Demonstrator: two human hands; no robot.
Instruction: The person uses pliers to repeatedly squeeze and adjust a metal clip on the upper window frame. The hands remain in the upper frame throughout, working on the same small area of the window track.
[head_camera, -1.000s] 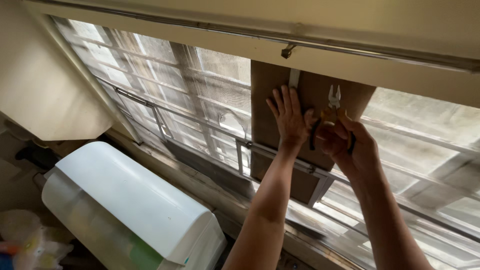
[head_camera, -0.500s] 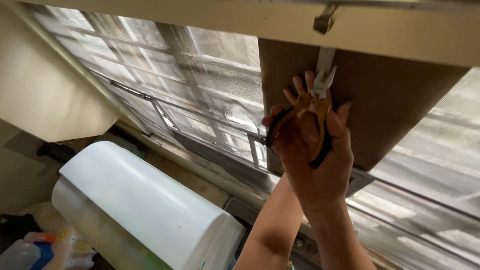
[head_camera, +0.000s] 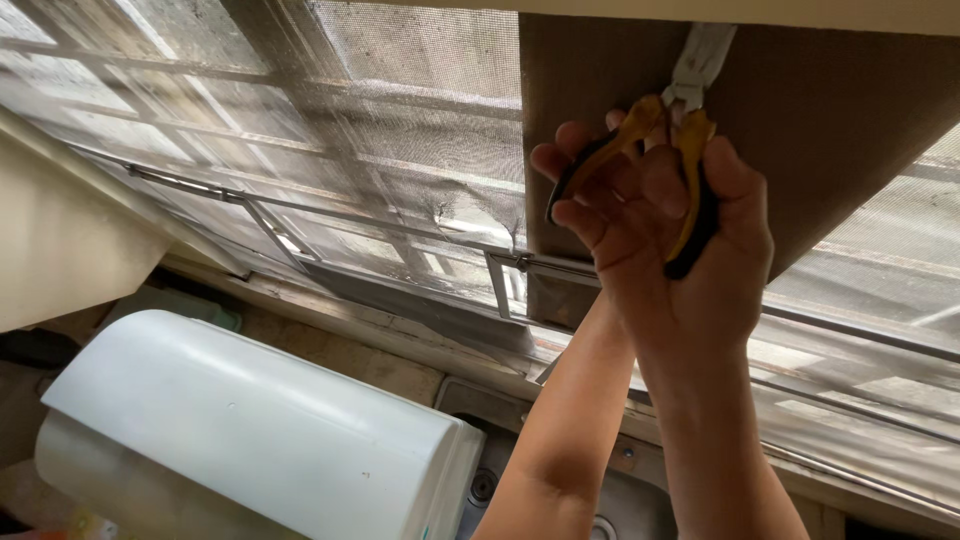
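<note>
Both my arms reach up to a brown cardboard sheet (head_camera: 820, 110) that covers part of the window. My right hand (head_camera: 700, 250) grips pliers (head_camera: 690, 190) with yellow and black handles, and their jaws are closed on a white strap (head_camera: 703, 55) hanging at the top of the cardboard. My left hand (head_camera: 575, 200) is partly hidden behind the right one. Its fingers curl around the left, black handle.
A mesh screen (head_camera: 400, 130) over a barred window fills the left and upper view. A white rounded appliance (head_camera: 240, 430) stands below on the left. A metal sink (head_camera: 620, 500) lies under my arms, behind a dusty sill (head_camera: 380, 330).
The view has moved closer to the cardboard and the strap. My left hand, flat on the cardboard a second ago, is now at the pliers with the right hand. The pliers rose to the strap.
</note>
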